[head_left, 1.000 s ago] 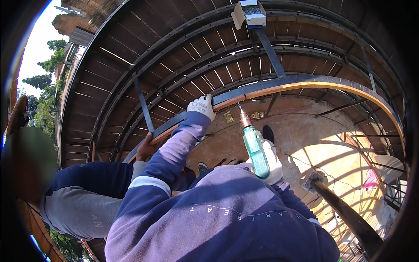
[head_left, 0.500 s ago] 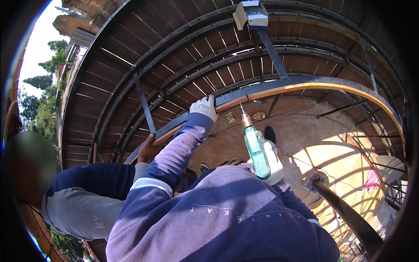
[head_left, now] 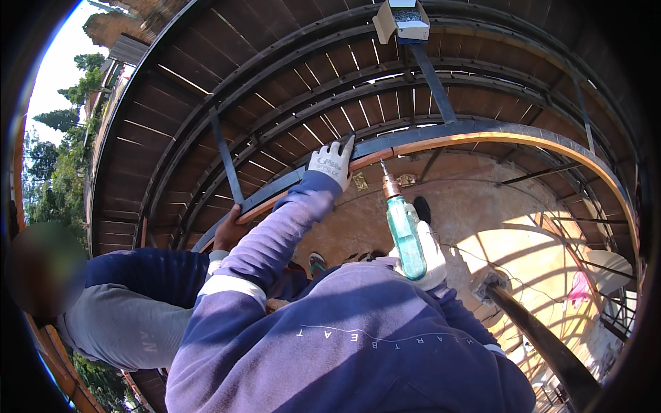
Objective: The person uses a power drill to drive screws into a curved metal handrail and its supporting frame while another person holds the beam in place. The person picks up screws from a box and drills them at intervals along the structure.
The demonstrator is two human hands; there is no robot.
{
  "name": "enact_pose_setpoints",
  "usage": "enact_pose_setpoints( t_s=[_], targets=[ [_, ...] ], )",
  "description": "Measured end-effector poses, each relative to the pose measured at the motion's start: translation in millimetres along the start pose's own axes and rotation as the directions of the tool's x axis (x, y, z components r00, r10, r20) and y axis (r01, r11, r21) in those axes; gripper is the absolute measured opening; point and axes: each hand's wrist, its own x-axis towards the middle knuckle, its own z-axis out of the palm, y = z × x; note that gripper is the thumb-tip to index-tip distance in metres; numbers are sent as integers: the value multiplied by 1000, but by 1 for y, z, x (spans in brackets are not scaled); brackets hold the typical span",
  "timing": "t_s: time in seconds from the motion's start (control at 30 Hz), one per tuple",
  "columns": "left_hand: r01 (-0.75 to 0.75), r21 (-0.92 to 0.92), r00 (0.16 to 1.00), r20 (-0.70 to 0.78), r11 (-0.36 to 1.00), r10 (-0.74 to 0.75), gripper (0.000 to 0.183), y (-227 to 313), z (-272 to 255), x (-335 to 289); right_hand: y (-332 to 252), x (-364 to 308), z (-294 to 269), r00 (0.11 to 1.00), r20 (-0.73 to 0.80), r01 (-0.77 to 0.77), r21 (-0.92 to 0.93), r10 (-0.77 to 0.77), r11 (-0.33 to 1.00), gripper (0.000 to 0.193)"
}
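Observation:
A curved dark metal rail (head_left: 413, 138) with an orange-brown strip (head_left: 475, 138) along its near edge arcs across the view. My left hand (head_left: 330, 165), in a white-and-grey glove, curls its fingers over the rail left of the middle. In my gloved right hand (head_left: 432, 258) is a teal power drill (head_left: 406, 237), pointing away from me. Its bit (head_left: 384, 168) ends right at the strip's near edge; whether they touch I cannot tell. My right fingers are partly hidden behind the drill body.
Another person's bare hand (head_left: 227, 230) is on the rail at left. An open white box (head_left: 410, 27) of small dark pieces rests on a far beam. Dark slatted tiers (head_left: 275, 89) curve beyond. A thick brown post (head_left: 544, 341) rises at lower right, near a thin cable (head_left: 482, 260).
My left hand has slid slightly right along the rail, and its thumb now stretches out. The drill bit's tip has shifted slightly. The other person's hand has shifted a little left.

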Motion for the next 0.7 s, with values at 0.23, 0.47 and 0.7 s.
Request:
enact_pose_setpoints(
  t_s=[0.23,0.47,0.7],
  targets=[
    [-181,43,978,-94,983,185,83,-5,21,10,0,4,-5,1000,29,-5,7,5,1000,84],
    [-201,14,979,37,979,200,76,6,-8,13,8,5,-13,999,49,13,35,-15,999,84],
    [-62,-668,972,-210,742,-108,47,6,-43,95,0,11,-19,999,52,-21,89,16,996,81]
  ],
)
